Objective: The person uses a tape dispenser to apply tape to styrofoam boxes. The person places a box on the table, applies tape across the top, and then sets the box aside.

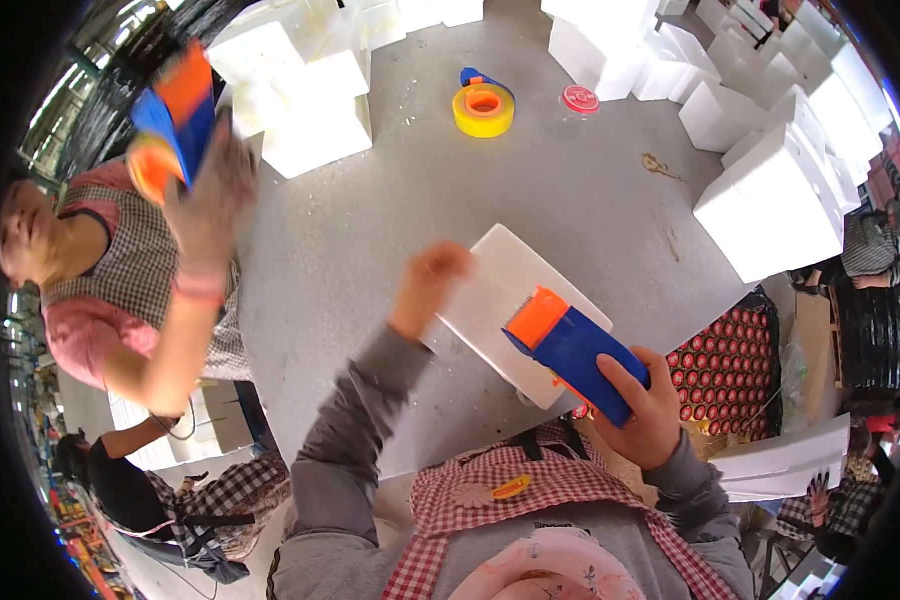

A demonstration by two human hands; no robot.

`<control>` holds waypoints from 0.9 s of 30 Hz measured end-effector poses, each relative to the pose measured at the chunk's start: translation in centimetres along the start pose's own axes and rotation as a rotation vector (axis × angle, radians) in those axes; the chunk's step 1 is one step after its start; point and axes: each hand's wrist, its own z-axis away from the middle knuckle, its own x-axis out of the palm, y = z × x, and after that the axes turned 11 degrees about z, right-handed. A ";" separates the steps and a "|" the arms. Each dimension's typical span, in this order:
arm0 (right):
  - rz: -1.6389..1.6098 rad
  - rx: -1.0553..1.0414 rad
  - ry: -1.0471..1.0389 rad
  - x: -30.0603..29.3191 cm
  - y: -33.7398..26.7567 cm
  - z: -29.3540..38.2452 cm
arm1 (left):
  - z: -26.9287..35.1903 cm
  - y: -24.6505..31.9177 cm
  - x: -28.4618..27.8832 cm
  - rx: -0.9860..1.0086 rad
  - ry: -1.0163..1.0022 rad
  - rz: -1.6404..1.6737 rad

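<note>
My right hand (pixel 649 409) grips a blue and orange packing tape dispenser (pixel 589 356). Its toothed orange end points up and left over a white foam box (pixel 521 262), which lies at a slant near the table's front edge. My left hand (pixel 431 281) is blurred by motion at the box's upper left edge; its fingers look bent, and whether they hold anything is unclear. The dispenser hides part of the box.
A co-worker's gloved hand (pixel 217 199) lifts another tape dispenser (pixel 184 112) at left. On the metal table (pixel 330 262) are a yellow tape roll on a dispenser (pixel 484 112), a clear red-lidded jar (pixel 581 101) and stacked foam boxes (pixel 780 202). Red-lidded jars (pixel 724 367) stand below right.
</note>
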 end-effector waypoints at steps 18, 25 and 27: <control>0.043 0.140 -0.292 2.2 7.4 11.6 | 3.7 -6.7 -1.7 0.320 -0.282 -1.061; -1.052 0.653 0.173 10.3 12.5 8.9 | -1.6 -3.8 5.3 0.560 0.212 -1.183; -1.409 0.761 0.091 9.2 13.7 5.1 | -4.2 -1.5 8.0 0.498 0.028 -1.364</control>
